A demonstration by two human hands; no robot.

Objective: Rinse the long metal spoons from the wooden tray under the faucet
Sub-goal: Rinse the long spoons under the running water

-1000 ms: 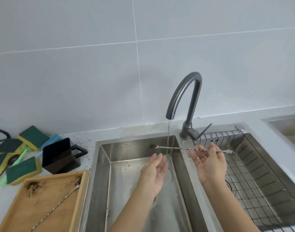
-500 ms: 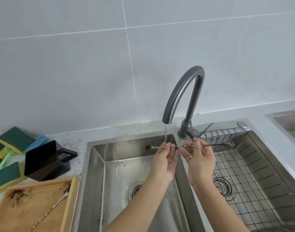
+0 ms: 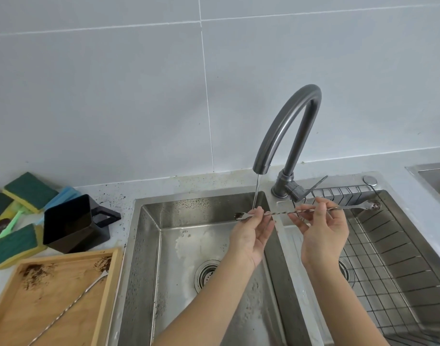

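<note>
Head view: both hands hold one long spoon level under the running faucet.

The steel sink (image 3: 149, 245) spreads below the hands, its wire-rack basin (image 3: 401, 270) under the right hand. The dark faucet (image 3: 288, 126) arches above them, a thin stream dropping just beside the left hand's fingertips. Far left of the left hand, the wooden tray (image 3: 39, 308) on the bench carries a second long spoon (image 3: 71, 305) lying diagonally. The left hand (image 3: 251, 236) pinches the long spoon (image 3: 281, 213) near its dirty fork end; the right hand (image 3: 323, 236) pinches the twisted shaft, its bowl end beyond, over the rack.
</note>
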